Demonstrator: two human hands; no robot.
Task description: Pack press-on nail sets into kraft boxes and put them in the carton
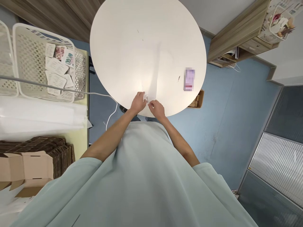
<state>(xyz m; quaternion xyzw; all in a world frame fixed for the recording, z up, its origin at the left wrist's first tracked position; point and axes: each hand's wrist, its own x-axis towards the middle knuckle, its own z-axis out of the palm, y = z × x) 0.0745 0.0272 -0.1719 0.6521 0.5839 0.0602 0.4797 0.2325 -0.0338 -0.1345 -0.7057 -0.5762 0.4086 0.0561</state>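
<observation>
Over the near edge of the round white table, my two hands are close together at a small clear plastic piece. My left hand has its fingers closed on the piece from the left. From the right, the fingertips of my right hand are pinched together at the lower end of the same piece. Its exact kind is too small to make out. On the table to the right lies a blurred, purple rectangular object, apart from both hands.
A white perforated basket with white packets stands left, near folded cardboard boxes and white sheets. A white cable reaches the table's left edge. Below its right edge is a cardboard box. A wooden cabinet stands right.
</observation>
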